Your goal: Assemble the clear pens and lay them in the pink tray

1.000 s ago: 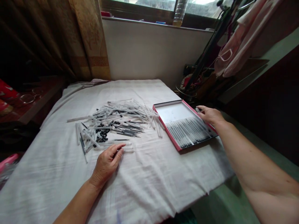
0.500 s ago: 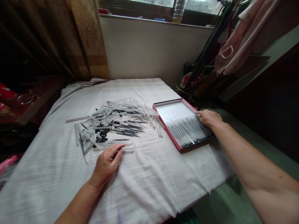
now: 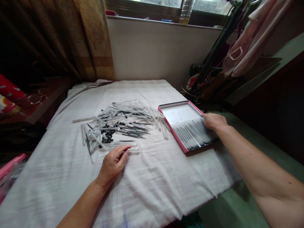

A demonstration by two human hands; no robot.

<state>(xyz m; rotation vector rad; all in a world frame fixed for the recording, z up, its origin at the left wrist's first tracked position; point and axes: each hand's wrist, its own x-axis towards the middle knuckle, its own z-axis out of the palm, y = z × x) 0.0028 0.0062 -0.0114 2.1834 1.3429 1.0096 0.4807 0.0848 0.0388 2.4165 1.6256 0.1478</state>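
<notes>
My left hand (image 3: 113,164) lies on the white cloth (image 3: 154,180), fingers stretched out loosely. Its fingertips touch a clear plastic tube (image 3: 133,151) at the near edge of a loose pile of clear pen barrels, black refills and small black caps (image 3: 123,122). My right hand (image 3: 214,121) rests on the right rim of a shallow pink tray (image 3: 176,136), fingers curled over the rim and the ends of a tidy row of assembled pens (image 3: 191,133). The far half of the tray is bare.
The cloth-covered table drops off just right of the tray and at the near edge. A wooden side table with eyeglasses (image 3: 35,98) stands left. A curtain (image 3: 95,41), a bottle (image 3: 186,12) on the sill and hanging pink cloth (image 3: 244,41) are behind.
My right hand has slid from the tray's outer right edge inward onto the rim and pen ends. My left hand has stayed put. The view shifted slightly.
</notes>
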